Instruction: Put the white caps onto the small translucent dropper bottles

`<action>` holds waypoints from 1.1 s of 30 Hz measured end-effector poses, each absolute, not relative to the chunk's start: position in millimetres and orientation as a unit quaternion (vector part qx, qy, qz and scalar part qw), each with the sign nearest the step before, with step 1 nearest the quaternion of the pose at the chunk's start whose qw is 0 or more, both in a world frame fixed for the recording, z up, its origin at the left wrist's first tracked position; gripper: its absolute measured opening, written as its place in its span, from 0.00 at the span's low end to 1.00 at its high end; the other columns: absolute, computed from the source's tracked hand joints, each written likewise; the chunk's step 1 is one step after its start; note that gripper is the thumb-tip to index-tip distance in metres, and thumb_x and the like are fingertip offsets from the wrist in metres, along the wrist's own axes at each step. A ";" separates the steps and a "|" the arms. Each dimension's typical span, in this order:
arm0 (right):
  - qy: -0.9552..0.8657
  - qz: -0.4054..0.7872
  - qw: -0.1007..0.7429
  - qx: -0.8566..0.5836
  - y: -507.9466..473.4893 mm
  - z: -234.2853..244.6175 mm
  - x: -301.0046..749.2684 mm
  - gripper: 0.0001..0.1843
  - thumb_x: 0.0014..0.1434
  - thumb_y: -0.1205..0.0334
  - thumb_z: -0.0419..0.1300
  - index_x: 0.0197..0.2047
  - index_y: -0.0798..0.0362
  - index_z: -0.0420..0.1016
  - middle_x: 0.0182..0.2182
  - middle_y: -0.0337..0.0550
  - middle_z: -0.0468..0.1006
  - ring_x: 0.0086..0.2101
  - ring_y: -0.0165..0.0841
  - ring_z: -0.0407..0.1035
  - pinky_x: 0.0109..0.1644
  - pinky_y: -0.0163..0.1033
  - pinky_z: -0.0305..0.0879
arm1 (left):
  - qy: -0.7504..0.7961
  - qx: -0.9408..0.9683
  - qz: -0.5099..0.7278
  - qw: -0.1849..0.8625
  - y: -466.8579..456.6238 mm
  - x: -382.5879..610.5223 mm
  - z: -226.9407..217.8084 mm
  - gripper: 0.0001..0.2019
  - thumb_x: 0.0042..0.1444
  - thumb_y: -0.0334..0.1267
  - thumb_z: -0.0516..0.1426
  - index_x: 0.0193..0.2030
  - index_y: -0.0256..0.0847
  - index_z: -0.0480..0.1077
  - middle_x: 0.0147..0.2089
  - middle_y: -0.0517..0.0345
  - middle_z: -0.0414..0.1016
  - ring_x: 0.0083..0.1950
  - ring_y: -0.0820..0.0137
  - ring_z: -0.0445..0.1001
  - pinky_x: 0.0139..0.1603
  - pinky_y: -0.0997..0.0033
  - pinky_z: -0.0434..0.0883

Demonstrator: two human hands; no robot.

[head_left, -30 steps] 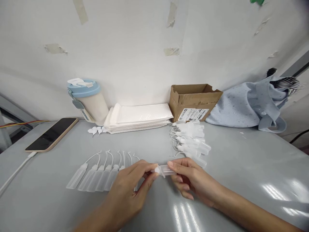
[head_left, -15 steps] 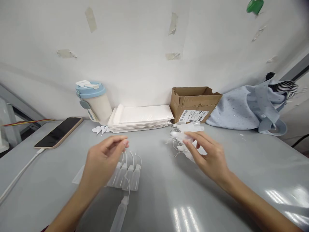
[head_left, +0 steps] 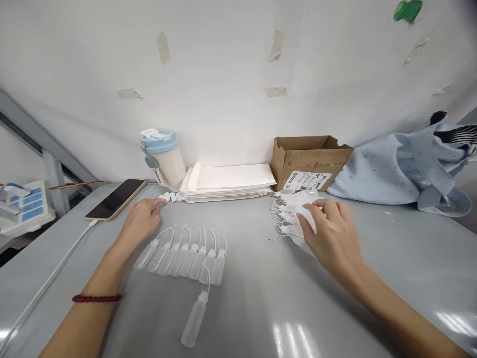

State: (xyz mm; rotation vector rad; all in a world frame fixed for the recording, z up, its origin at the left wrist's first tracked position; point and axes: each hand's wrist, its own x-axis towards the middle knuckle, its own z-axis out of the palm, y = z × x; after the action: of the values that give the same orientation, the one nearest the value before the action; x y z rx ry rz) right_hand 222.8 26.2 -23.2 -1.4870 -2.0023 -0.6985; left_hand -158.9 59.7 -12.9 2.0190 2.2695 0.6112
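My left hand [head_left: 141, 220] reaches toward several small white pointed pieces [head_left: 170, 198] beside the cup. Its index finger is stretched out to their edge, and the other fingers are partly curled. Over a pile of translucent white bottles with thin tails [head_left: 296, 214], my right hand [head_left: 330, 231] has its thumb and fingers apart, touching the pile; its fingers partly hide what lies beneath. Between the hands, several small translucent squeeze bottles [head_left: 188, 259] lie in a row, each with a thin white tail at its cap. One more such bottle [head_left: 194, 320] lies nearer to me.
Along the wall stand a cream cup with a blue lid [head_left: 167, 159], a stack of white padded envelopes [head_left: 231, 179], an open cardboard box [head_left: 311, 164] and a light blue bag [head_left: 391, 169]. A phone [head_left: 117, 199] on a white cable [head_left: 55, 273] lies at left.
My left hand has moved from above the bottle row to the left and away, by the white pieces. My right hand stays at the pile, its fingers now lower. The view has shifted left.
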 end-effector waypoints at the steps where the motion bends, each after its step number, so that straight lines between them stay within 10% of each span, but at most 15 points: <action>1: -0.755 -0.249 0.284 -0.536 23.1 -24.8 217.6 0.10 0.61 0.65 0.53 0.38 0.59 0.74 0.36 0.56 0.72 0.35 0.42 0.62 0.34 0.44 0.61 | 0.726 0.663 0.181 0.023 63.0 -160.7 -16.0 0.14 0.60 0.40 0.55 0.51 0.36 0.68 0.52 0.51 0.70 0.49 0.60 0.72 0.48 0.54 0.71; 12: -0.909 0.028 0.320 -0.266 -39.9 -29.0 148.8 0.09 0.62 0.68 0.51 0.43 0.60 0.69 0.36 0.53 0.72 0.35 0.38 0.62 0.36 0.42 0.61 | 0.709 0.696 0.113 -0.006 62.6 -166.1 -24.2 0.15 0.61 0.39 0.55 0.53 0.36 0.66 0.53 0.51 0.70 0.49 0.60 0.72 0.47 0.55 0.72; 22: -0.925 0.032 0.245 -0.290 -54.3 -38.1 78.1 0.35 0.55 0.33 0.49 0.33 0.61 0.72 0.28 0.49 0.69 0.29 0.38 0.60 0.30 0.43 0.60 | 0.757 0.640 0.133 -0.013 80.1 -170.0 -36.7 0.15 0.61 0.39 0.55 0.54 0.37 0.65 0.53 0.49 0.70 0.48 0.62 0.73 0.46 0.55 0.72; 33: -0.946 0.043 0.162 -0.277 -59.5 -37.0 81.9 0.24 0.55 0.43 0.58 0.37 0.59 0.71 0.32 0.49 0.69 0.32 0.39 0.62 0.32 0.42 0.62 | 0.760 0.632 0.151 -0.003 84.5 -173.8 -44.9 0.15 0.61 0.39 0.55 0.53 0.37 0.66 0.52 0.50 0.70 0.47 0.63 0.73 0.46 0.56 0.72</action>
State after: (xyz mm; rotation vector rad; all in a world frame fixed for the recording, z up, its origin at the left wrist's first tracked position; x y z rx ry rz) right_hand 81.9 -59.5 -37.0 -0.7901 -2.7000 0.1236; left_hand -173.8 84.5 -44.9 1.9879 2.3935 0.4756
